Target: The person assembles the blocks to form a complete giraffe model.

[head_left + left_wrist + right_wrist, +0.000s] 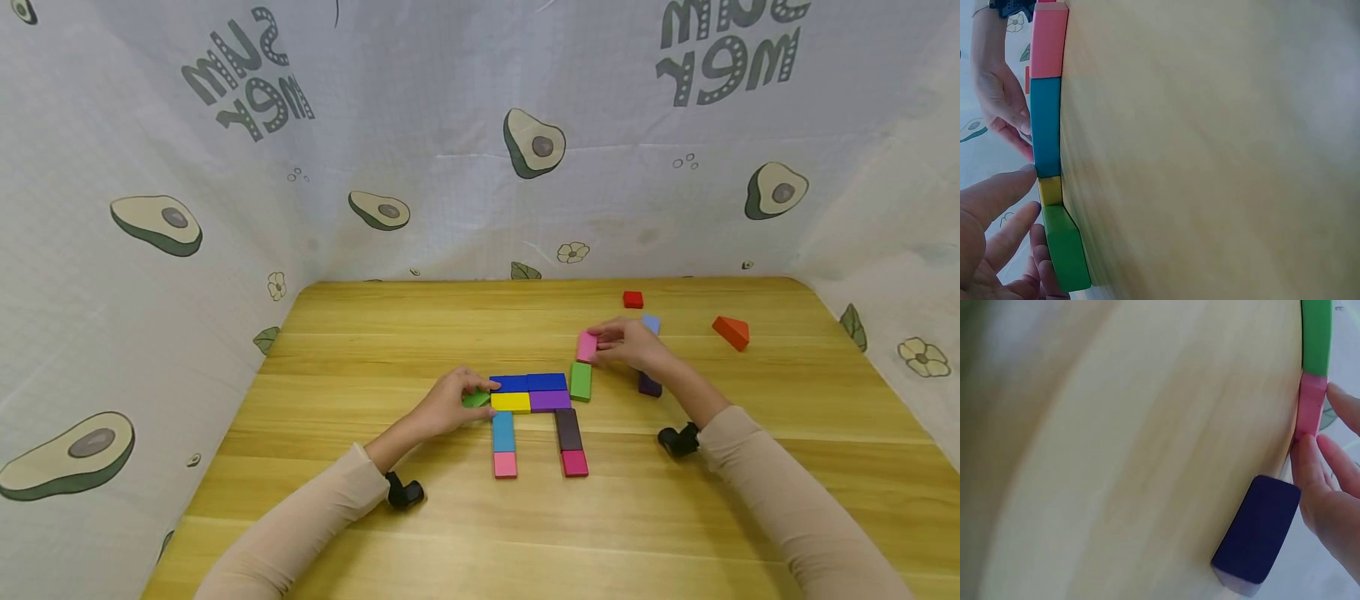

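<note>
Flat coloured blocks lie joined on the wooden table. Two blue blocks (547, 382) form the top row, with a yellow block (511, 403) and a purple block (550, 401) below. My left hand (447, 402) touches the row's left end, fingers fairly straight, beside a green block (1066, 250) partly hidden by the hand. At the right end stands a light green block (581, 381). Above it, my right hand (630, 343) grips a pink block (587, 347) between thumb and fingers; in the right wrist view the pink block meets the green one.
Two columns run down from the rows: a light blue block (503, 431) over a pink one, and a dark block (568, 429) over a magenta one. Right of these lie a dark navy block (1257, 531), a pale blue block (651, 323), a red block (633, 300) and an orange triangle (731, 332).
</note>
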Demonstrator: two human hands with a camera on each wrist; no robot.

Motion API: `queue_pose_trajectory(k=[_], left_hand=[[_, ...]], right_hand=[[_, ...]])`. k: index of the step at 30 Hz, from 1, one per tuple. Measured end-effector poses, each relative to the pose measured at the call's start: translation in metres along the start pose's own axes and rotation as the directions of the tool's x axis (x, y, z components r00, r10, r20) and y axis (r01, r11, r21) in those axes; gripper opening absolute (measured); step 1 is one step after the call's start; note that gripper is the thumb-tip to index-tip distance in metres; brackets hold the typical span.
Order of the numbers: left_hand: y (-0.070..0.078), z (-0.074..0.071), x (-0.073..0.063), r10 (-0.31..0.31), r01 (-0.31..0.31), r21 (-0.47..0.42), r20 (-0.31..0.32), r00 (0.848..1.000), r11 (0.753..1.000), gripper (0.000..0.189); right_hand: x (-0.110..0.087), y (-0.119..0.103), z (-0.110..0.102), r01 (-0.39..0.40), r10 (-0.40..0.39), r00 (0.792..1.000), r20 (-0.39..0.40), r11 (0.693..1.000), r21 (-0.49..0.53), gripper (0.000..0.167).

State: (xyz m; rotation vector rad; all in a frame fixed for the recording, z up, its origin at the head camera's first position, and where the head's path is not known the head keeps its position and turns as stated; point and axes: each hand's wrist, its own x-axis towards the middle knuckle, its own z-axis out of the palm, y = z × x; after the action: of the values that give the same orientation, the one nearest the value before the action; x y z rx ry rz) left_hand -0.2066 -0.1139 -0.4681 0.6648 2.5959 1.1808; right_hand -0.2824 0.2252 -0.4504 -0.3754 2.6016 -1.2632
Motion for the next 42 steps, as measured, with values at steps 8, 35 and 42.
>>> queue_pose_trajectory(k=[8, 35, 42], left_hand=[[0.0015, -0.0008, -0.0004, -0.003, 0.003, -0.008, 0.003, 1.000, 1.000, 0.035], [0.0022, -0.0034, -0.0011, -0.006, 0.006, 0.001, 0.006, 1.000, 1.000, 0.037], [0.0036, -0.0036, -0.0016, -0.004, 0.004, -0.007, 0.003, 1.000, 1.000, 0.036]], right_hand=[[0.0022, -0.0034, 0.0030, 0.000, 0.000, 1.000, 0.022, 1.000, 0.025, 0.051], [-0.0012, -0.0045, 0.0055, -0.003, 0.003, 0.999, 0.032, 1.000, 0.001, 0.050], [-0.0036, -0.0053, 0.0059, -0.002, 0.002, 0.999, 0.035, 1.000, 0.011, 0.050]])
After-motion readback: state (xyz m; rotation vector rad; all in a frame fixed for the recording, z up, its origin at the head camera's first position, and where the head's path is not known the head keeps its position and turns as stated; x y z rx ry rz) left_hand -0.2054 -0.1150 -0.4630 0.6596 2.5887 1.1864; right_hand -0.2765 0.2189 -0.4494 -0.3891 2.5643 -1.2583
